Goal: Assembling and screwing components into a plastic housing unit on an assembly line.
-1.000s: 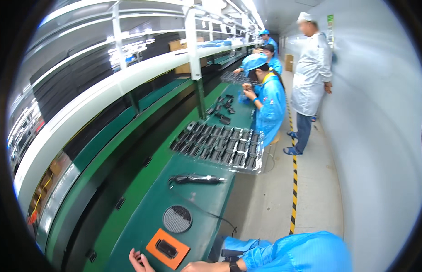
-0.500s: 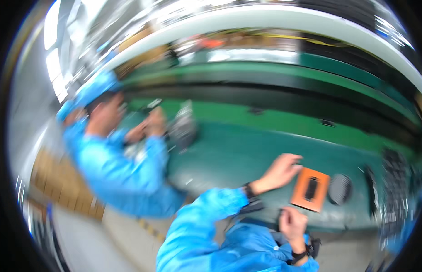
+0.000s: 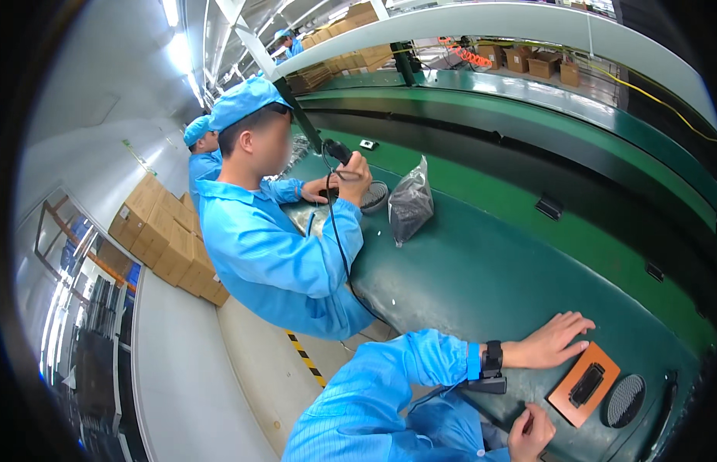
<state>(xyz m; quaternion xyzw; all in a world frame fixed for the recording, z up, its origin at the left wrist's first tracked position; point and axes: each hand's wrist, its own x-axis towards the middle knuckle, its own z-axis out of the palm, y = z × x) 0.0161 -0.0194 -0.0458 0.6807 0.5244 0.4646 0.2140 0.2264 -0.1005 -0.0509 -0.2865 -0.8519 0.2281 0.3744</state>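
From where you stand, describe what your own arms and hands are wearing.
Both arms are in bright blue smock sleeves. The left hand is bare, with a black wristband and a dark clip at the cuff. The right hand is bare too.

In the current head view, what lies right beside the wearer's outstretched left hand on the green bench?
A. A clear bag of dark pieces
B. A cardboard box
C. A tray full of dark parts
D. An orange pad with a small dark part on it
D: the left hand lies flat on the green bench, fingertips at the edge of the orange pad, which carries a small dark part.
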